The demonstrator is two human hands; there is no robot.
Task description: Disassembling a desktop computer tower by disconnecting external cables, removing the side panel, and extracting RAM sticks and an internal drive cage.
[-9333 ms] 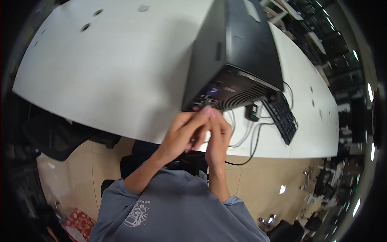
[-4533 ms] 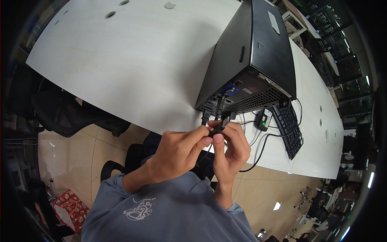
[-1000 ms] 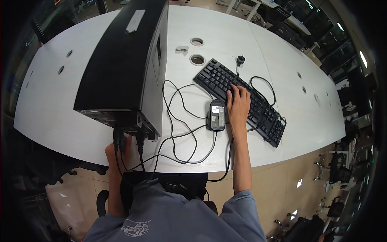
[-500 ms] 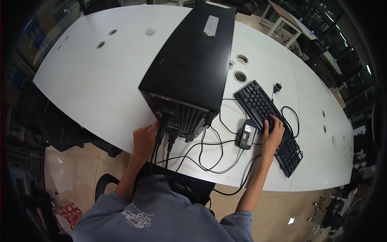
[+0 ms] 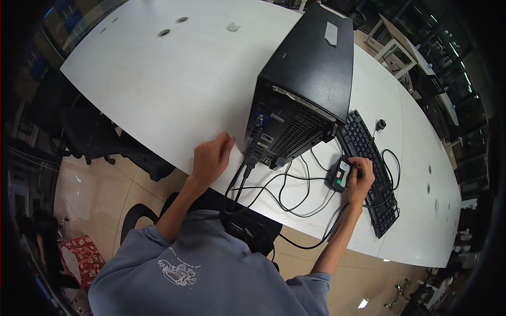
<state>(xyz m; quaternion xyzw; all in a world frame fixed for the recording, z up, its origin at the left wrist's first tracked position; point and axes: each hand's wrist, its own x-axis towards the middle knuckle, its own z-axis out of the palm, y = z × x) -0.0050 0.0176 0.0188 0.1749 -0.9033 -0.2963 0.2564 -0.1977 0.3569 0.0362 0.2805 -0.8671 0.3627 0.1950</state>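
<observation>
A black computer tower [image 5: 311,68] stands on the white table with its port side toward me. Black cables with plugs [image 5: 253,158] run from its lower ports, and a blue connector [image 5: 259,120] shows higher up. Just left of the tower is my left hand [image 5: 211,159], fingers curled in, apart from the case, with nothing visible in them. My right hand [image 5: 361,178] closes its fingers on the right edge of a black power adapter [image 5: 339,175] with a label. Right beside that hand lies a black keyboard [image 5: 363,138], partly covered by it.
Loose cables [image 5: 287,197] loop across the white table [image 5: 137,89] and over its near edge. A black plug [image 5: 380,125] lies beyond the keyboard. Dark chairs [image 5: 89,129] stand at the left, and a red patterned bag [image 5: 81,258] is on the floor.
The tower has shifted right and turned, covering two table holes seen before. My left hand has come away from its side. My right hand has gone from the keyboard to the power adapter.
</observation>
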